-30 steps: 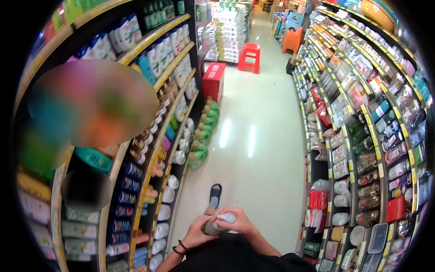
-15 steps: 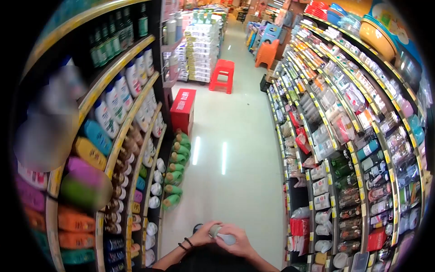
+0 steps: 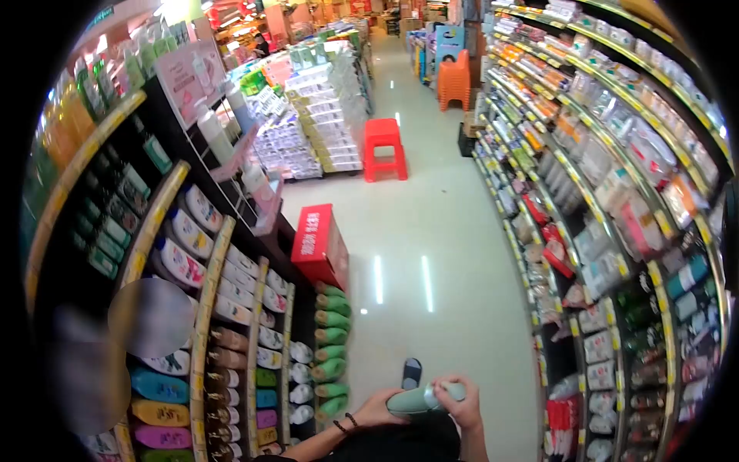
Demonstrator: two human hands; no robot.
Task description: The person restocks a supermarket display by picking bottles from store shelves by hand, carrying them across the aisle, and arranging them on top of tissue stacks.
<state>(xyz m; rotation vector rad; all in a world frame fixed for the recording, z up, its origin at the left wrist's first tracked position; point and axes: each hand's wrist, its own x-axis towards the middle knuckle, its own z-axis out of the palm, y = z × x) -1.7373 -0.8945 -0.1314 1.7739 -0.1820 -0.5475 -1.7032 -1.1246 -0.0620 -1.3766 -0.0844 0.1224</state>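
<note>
In front of my body I hold a pale green bottle (image 3: 409,402) tilted on its side. My left hand (image 3: 374,410), with a dark bead bracelet at the wrist, is wrapped round its left end. The fingers of my right hand (image 3: 464,406) are closed round the lighter right end; whether that is a cap or a wipe I cannot tell. A dark slipper (image 3: 412,373) shows on the floor just beyond the bottle.
Shelves of bottles (image 3: 160,412) line the left, with green bottles (image 3: 332,346) at floor level beside a red box (image 3: 319,245). Packed shelves (image 3: 608,300) run along the right. Ahead stand a red stool (image 3: 383,150), stacked white packs (image 3: 327,115) and orange stools (image 3: 454,81).
The view has swung left. More of the bottle now shows, held lengthwise between my hands, and my right hand has moved to its lighter end. The slipper has come into clearer view.
</note>
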